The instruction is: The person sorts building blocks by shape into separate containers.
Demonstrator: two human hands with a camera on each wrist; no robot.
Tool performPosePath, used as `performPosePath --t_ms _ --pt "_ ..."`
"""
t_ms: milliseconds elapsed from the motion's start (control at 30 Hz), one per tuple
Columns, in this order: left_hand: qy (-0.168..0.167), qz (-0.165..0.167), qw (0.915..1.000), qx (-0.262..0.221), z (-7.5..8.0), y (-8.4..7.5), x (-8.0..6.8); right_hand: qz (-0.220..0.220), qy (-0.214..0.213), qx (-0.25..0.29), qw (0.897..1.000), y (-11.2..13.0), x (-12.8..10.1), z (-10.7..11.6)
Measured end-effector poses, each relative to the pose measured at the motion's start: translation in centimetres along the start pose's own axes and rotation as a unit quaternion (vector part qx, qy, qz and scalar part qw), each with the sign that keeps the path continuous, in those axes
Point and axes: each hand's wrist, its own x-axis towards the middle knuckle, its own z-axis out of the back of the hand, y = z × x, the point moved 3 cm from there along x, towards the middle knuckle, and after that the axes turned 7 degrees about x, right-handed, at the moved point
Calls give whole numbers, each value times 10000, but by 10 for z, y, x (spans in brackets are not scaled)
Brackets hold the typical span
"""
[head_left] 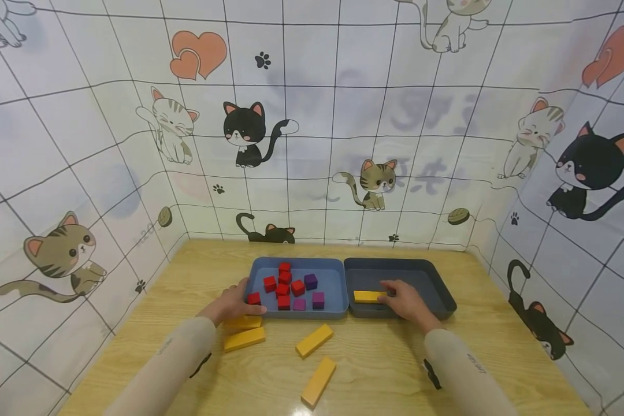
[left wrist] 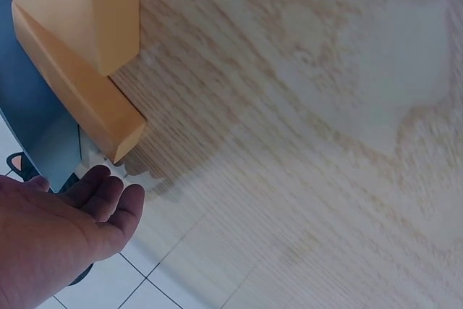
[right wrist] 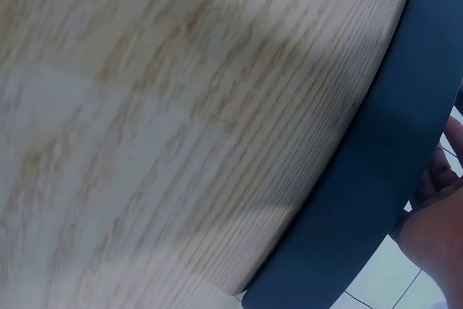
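My right hand [head_left: 407, 301] reached into the dark tray [head_left: 430, 277], fingers curled on a yellow bar [head_left: 367, 296] lying flat on its floor, so the tray walls kept it in place. My left hand [head_left: 232, 303] rested with relaxed fingers on the blue tray's [head_left: 330, 283] front corner, steadying it, beside two stacked bars [head_left: 244, 331]. Red and purple cubes [head_left: 291, 286] sat inside that tray.

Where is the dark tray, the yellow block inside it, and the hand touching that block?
dark tray [head_left: 430, 271]: head view, bare floor.
yellow block [head_left: 366, 296]: head view, top face.
right hand [head_left: 408, 300]: head view, back of hand.
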Motion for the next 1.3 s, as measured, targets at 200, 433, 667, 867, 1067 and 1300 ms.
performPosePath --t_ms 200,433,667,867,1067,1300 --pt "15 65 10000 -6 0 0 0 77 -83 42 9999 4 -1 -2" --pt "19 87 10000 -43 0 0 -1 306 -201 155 9992 18 -3 -4" --pt "-29 77 9999 109 2 -2 0 328 -199 334 9987 27 -6 -6" --pt "-77 -121 9994 321 6 -7 -2 324 -163 485 9982 33 -6 -10" --pt "-47 -224 9993 285 12 -13 0 418 -134 515 9977 44 -10 -15" --pt "-686 -436 9966 139 19 -7 13 922 260 864 9916 63 -22 -27"
